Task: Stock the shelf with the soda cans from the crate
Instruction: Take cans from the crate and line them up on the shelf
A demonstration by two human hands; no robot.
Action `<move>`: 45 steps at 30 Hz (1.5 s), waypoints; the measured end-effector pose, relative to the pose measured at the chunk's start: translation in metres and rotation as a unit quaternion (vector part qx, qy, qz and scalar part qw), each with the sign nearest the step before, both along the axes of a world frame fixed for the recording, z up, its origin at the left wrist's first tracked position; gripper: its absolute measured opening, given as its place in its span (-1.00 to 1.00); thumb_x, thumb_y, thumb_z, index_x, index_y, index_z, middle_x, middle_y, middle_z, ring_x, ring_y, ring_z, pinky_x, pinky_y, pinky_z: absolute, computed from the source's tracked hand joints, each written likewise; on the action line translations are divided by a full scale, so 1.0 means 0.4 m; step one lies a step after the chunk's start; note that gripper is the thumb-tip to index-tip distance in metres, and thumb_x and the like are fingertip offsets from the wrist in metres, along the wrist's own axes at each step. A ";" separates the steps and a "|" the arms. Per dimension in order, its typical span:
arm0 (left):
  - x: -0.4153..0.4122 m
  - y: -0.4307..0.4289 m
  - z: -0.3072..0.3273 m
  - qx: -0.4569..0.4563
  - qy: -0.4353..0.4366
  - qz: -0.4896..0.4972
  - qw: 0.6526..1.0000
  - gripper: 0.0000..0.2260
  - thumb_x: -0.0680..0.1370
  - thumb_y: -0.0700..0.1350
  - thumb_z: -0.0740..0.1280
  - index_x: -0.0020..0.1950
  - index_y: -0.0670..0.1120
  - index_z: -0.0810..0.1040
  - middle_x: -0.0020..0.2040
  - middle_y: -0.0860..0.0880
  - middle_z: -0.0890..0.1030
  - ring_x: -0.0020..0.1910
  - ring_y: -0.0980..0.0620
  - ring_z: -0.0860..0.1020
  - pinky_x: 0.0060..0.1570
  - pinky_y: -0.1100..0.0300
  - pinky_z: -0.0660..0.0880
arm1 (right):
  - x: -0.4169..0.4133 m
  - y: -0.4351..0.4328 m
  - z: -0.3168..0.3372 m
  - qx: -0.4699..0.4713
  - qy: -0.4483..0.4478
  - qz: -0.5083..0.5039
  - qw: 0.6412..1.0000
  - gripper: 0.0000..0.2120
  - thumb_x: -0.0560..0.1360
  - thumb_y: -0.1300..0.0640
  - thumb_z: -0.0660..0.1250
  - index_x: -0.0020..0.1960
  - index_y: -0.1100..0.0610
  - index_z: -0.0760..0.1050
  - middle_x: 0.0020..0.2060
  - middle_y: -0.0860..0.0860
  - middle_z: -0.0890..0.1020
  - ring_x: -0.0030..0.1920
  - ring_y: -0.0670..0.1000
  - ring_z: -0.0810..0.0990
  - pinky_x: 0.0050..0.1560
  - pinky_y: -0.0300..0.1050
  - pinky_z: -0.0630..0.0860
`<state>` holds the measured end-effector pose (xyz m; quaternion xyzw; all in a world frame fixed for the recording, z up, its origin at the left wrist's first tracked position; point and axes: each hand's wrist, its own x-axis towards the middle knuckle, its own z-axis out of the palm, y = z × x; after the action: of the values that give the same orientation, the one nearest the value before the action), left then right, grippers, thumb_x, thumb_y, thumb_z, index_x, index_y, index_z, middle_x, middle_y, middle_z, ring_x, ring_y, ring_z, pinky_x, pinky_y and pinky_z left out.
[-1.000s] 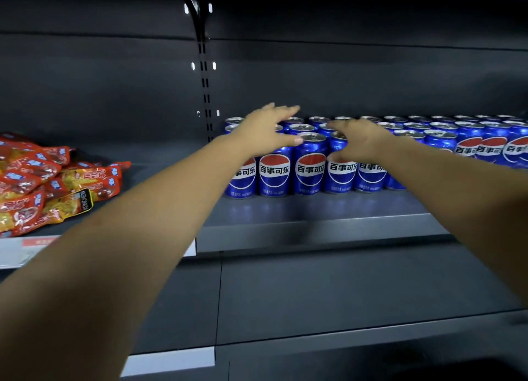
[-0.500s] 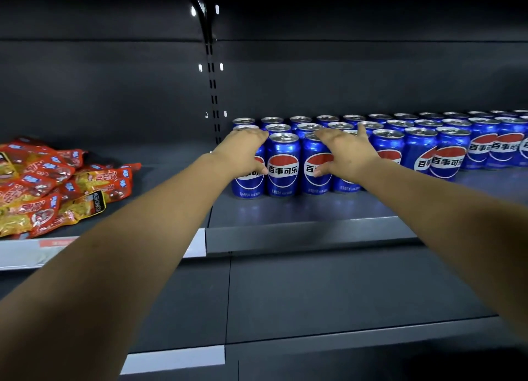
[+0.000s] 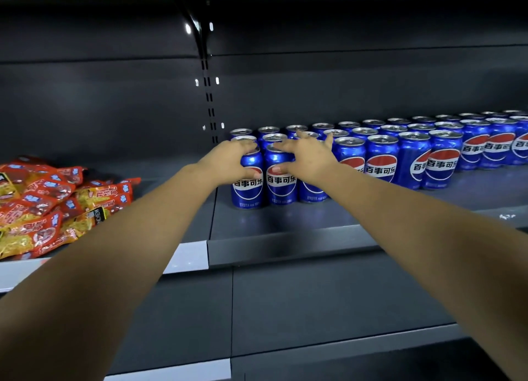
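Reaching in from the bottom of the frame, both arms meet at the left end of the cans (image 3: 383,163), which stand upright in rows on the shelf (image 3: 285,220), running from centre frame to the right edge. There the left hand (image 3: 228,159) grips the end can (image 3: 248,185) of the front row, fingers curled over its lid and thumb on its face. Just beside it, the right hand (image 3: 310,158) lies with fingers splayed across neighbouring lids (the can beneath the palm is mostly hidden), thumb touching the face of the second can (image 3: 281,185). Both hands sit close but apart. Snack packs (image 3: 43,203), red and yellow, are heaped at the left edge of the frame, well apart from the cans.
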<state>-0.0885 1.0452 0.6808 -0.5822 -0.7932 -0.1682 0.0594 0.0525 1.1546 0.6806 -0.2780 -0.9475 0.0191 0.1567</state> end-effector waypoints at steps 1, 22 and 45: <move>-0.002 0.000 -0.001 0.002 -0.008 -0.003 1.000 -0.34 0.48 -0.03 0.42 0.49 -0.16 0.23 0.50 -0.05 0.24 0.49 0.02 0.19 0.38 0.27 0.10 | -0.001 0.003 0.000 -0.007 0.004 0.003 1.000 -0.49 0.52 -0.16 0.27 0.43 -0.21 0.26 0.46 -0.11 0.29 0.53 -0.01 0.00 0.41 0.36 -0.23; 0.208 -0.010 0.058 -0.063 0.098 0.055 0.992 -0.33 0.55 0.19 0.22 0.55 -0.03 0.05 0.55 0.02 0.09 0.54 -0.02 -0.01 0.42 -0.11 0.04 | 0.168 -0.045 0.070 0.083 -0.136 0.055 0.986 -0.42 0.59 0.02 0.19 0.53 0.14 0.08 0.49 0.10 0.21 0.47 0.10 0.19 0.44 0.13 0.15; 0.374 0.045 0.057 -0.066 0.126 0.090 0.986 -0.41 0.59 -0.05 0.24 0.54 -0.15 0.07 0.54 -0.09 0.13 0.53 -0.03 0.04 0.46 -0.04 0.04 | 0.428 0.115 0.092 -0.003 -0.004 -0.026 1.000 -0.62 0.58 0.05 0.23 0.33 0.20 0.43 0.26 0.18 0.50 0.27 0.19 0.43 0.20 0.01 0.42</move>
<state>0.0609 1.0632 0.7035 -0.5278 -0.8377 -0.0349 0.1357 0.2235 1.2008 0.7172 -0.3028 -0.9406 0.0169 0.1524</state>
